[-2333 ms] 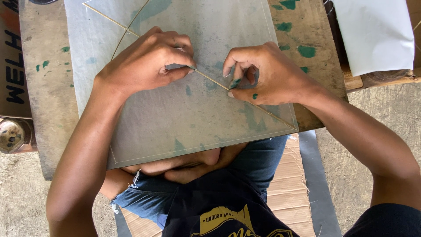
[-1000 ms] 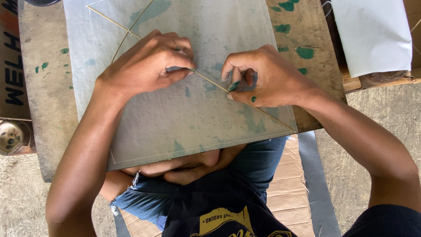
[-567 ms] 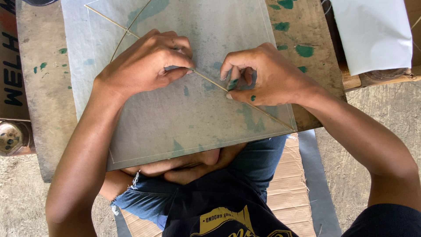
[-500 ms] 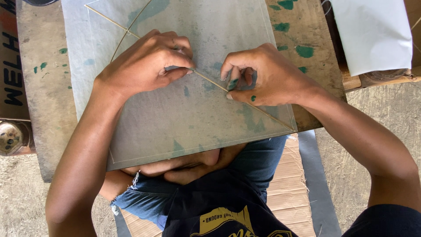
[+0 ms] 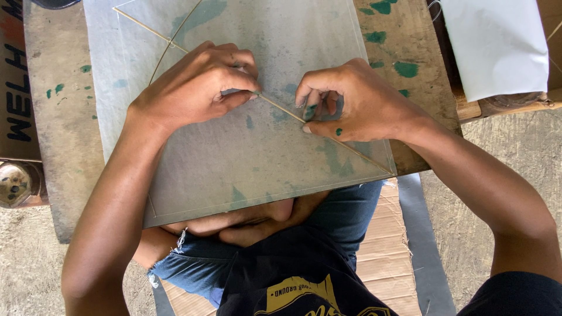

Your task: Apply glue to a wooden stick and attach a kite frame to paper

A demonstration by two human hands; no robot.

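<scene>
A person in frayed denim shorts (image 5: pixel 193 266) sits over a paint-flecked wooden surface (image 5: pixel 58 117), where a translucent square paper sheet (image 5: pixel 234 152) lies flat. The left hand (image 5: pixel 196 88) and right hand (image 5: pixel 357 102), fingers curled together, pinch a thin straight bamboo stick (image 5: pixel 281 108) running diagonally across the sheet. Beyond, a white folded sheet (image 5: pixel 497 44) rests at the surface's far corner.

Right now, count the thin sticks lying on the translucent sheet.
2. A straight stick runs diagonally under both hands; a curved stick bows across it near the sheet's top left. Others may be hidden beneath the hands.
</scene>
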